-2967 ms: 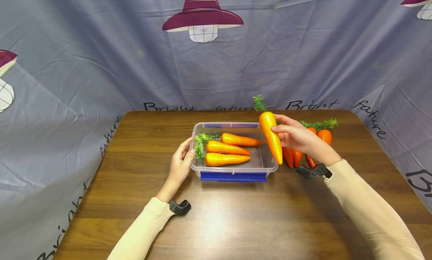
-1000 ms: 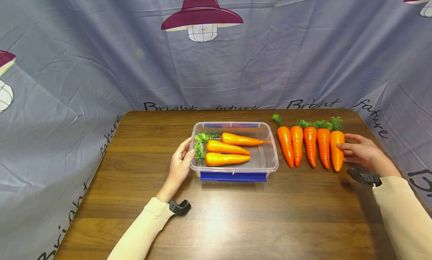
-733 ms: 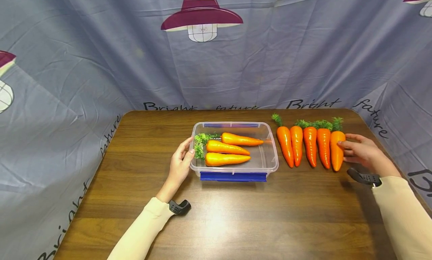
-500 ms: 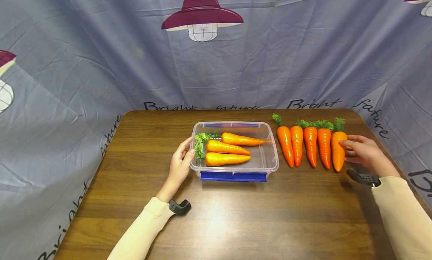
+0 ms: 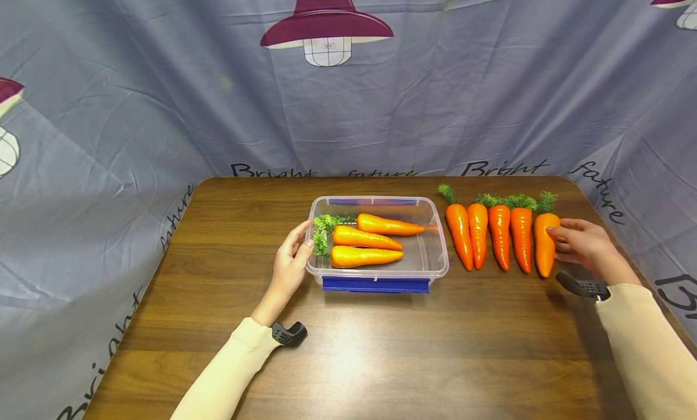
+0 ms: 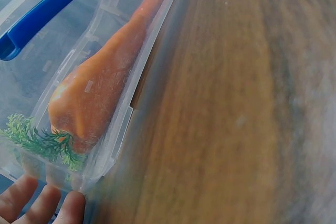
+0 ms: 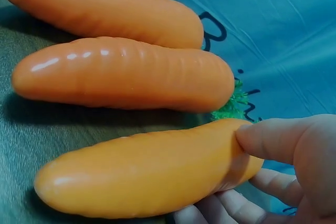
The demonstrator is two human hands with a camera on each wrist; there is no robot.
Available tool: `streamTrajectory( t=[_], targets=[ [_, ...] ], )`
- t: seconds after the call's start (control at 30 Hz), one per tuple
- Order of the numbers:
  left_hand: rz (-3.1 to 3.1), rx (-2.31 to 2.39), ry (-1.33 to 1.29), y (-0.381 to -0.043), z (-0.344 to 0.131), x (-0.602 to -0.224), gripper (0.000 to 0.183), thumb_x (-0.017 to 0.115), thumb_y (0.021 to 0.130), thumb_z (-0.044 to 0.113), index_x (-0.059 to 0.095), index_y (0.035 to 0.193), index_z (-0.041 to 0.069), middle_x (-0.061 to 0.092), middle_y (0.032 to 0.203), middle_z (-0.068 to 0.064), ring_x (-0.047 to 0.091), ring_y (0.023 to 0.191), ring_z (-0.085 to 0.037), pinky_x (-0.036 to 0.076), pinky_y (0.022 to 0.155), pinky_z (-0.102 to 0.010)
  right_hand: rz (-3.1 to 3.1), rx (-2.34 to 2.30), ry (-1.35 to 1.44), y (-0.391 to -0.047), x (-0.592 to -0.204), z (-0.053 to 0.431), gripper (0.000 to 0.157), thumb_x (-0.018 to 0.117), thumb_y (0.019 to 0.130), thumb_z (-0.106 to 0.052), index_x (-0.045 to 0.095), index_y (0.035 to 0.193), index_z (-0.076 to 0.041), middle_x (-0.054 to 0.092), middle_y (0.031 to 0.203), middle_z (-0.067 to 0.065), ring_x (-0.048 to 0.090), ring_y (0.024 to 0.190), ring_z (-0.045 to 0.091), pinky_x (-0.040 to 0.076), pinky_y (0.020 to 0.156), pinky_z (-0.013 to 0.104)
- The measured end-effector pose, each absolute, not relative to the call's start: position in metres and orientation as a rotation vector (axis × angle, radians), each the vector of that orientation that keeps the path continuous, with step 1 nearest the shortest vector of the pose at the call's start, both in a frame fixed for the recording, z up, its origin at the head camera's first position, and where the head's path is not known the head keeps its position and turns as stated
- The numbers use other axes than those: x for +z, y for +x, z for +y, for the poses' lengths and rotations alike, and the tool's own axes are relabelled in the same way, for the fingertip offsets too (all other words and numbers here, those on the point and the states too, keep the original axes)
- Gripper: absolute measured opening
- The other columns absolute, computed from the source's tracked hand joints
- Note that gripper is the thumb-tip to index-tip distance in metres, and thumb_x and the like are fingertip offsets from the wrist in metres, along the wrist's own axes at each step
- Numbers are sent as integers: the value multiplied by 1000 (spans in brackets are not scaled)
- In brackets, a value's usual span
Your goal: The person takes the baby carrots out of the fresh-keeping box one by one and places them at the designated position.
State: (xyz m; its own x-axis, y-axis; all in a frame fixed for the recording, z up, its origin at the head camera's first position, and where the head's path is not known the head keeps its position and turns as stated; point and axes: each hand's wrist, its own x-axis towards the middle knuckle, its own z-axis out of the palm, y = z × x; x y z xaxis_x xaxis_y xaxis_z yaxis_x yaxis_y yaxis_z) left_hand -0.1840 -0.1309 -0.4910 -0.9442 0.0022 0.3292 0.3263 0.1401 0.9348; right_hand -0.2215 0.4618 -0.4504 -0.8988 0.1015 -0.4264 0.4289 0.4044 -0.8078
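My left hand (image 5: 288, 259) grips the left end of a clear plastic food container (image 5: 381, 273) with a blue clip along its front. Inside lie three toy carrots, the nearest one (image 5: 365, 256) with its green top to the left. The left wrist view shows fingertips (image 6: 44, 205) against the container's end wall, by a carrot (image 6: 89, 93) seen through the plastic. At the right, my right hand (image 5: 587, 244) pinches the rightmost carrot (image 5: 546, 247) of a row near its thick end. The right wrist view shows the thumb on top of this carrot (image 7: 142, 169) and fingers underneath.
Several more carrots stand side by side in the row, tips towards me, such as the neighbouring carrot (image 5: 521, 238) and the leftmost carrot (image 5: 460, 235) near the container's right end. Around the wooden table (image 5: 348, 353) hangs a grey-blue curtain (image 5: 337, 117).
Three seconds ago my right hand held a carrot above the container's right edge. It now grips the row's rightmost carrot, which has slid slightly right from its neighbour. The left hand stays.
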Motion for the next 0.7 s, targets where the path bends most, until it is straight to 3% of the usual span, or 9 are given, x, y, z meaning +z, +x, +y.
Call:
streamTrajectory(
  t=[0.33,0.7],
  targets=[
    [-2168,-1881,-334,-184,-131,-491,46,53,99,3,50,145,-5,52,150,-26,52,132,-40,43,100,-11,2376,-1452,432,-227,-451,456,88,50,106,-34,-4,155,15,53,81,-29,63,76,-5,60,72,24],
    [-2170,-1889,-331,-184,-131,-490,46,53,100,3,50,145,-4,51,151,-25,49,137,-42,42,100,-11,2365,-1537,493,-222,-450,462,89,51,105,-32,-5,153,16,59,79,-24,67,73,-1,62,71,27]
  ],
)
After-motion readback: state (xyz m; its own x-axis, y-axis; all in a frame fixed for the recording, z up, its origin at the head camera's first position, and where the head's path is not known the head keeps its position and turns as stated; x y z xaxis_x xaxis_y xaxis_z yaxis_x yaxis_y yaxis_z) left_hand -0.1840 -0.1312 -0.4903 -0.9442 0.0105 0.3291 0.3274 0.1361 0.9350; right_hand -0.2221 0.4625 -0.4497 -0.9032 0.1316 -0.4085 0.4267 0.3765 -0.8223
